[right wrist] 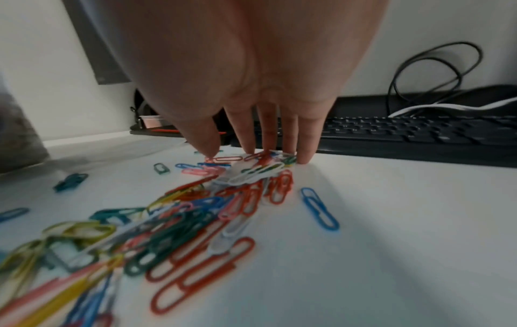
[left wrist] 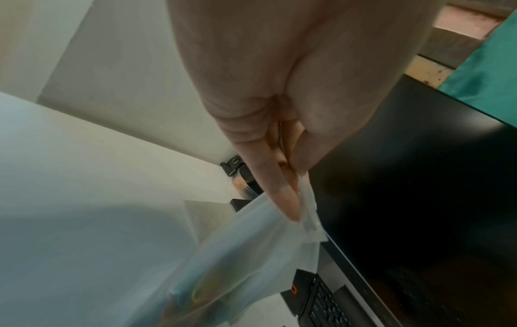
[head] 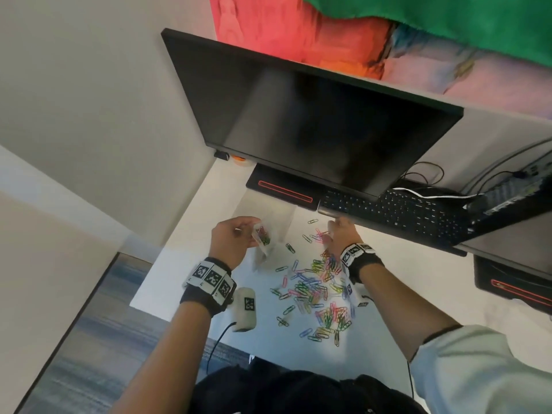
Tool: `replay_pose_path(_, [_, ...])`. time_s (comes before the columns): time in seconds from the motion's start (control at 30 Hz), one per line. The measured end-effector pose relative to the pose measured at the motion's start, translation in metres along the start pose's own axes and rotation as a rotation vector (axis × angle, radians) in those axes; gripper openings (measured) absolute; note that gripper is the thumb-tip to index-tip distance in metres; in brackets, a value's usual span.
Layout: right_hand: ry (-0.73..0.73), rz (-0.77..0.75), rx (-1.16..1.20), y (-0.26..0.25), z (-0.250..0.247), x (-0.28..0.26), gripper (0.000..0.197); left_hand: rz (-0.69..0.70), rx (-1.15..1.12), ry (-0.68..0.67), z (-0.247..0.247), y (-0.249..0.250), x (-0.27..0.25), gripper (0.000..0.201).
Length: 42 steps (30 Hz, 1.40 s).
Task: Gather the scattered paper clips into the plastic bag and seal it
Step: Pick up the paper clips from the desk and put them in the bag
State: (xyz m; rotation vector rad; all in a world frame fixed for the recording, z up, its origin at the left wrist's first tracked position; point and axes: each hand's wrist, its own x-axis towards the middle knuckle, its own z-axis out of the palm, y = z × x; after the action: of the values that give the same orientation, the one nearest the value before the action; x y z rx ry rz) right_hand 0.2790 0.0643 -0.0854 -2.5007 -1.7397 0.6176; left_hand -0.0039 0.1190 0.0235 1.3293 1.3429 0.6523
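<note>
Left hand [head: 231, 239] pinches the plastic bag [head: 263, 239] by its top edge, thumb against fingers, holding it off the tabletop [head: 403, 294] so the mouth stays reachable; a few clips already sit inside. Right hand [head: 340, 234] has straight fingers [right wrist: 263, 130] planted on the far end of the paper clips [head: 316, 291], just short of the keyboard [head: 397, 210], probably to rake a bunch together. Most clips are loose on the tabletop. Bag unsealed.

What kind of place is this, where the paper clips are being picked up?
Probably an office desk or workstation: a dark monitor stands over a black keyboard on a white desk, with cables behind and coloured paper clips scattered in front.
</note>
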Motion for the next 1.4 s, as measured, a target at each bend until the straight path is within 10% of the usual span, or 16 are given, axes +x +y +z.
replay_pose_path(0.3, [-0.001, -0.175, -0.149, 0.016, 0.017, -0.041, 0.047, -0.03, -0.047, -0.045, 0.016, -0.006, 0.003, 0.021])
replay_pose_path(0.5, [0.044, 0.002, -0.045, 0.011, 0.006, -0.043, 0.025, 0.002, 0.028, -0.127, 0.029, -0.008, 0.002, 0.02])
replay_pose_path(0.7, [0.07, 0.541, 1.101, 0.019, -0.017, -0.059, 0.022, 0.005, 0.067, -0.164, 0.03, -0.009, 0.001, 0.021])
replay_pose_path(0.93, [-0.082, 0.352, 1.903, -0.042, -0.065, -0.09, 0.03, 0.052, 0.093, -0.219, 0.038, -0.016, 0.0, 0.019])
replay_pose_path(1.1, [-0.203, 0.299, 1.738, -0.092, -0.059, -0.092, 0.028, 0.048, 0.075, -0.213, 0.045, -0.016, -0.006, 0.02])
replay_pose_path(1.4, [0.106, 0.088, 0.733, -0.113, -0.038, -0.081, 0.02, 0.048, 0.078, -0.201, 0.05, -0.013, -0.005, 0.019])
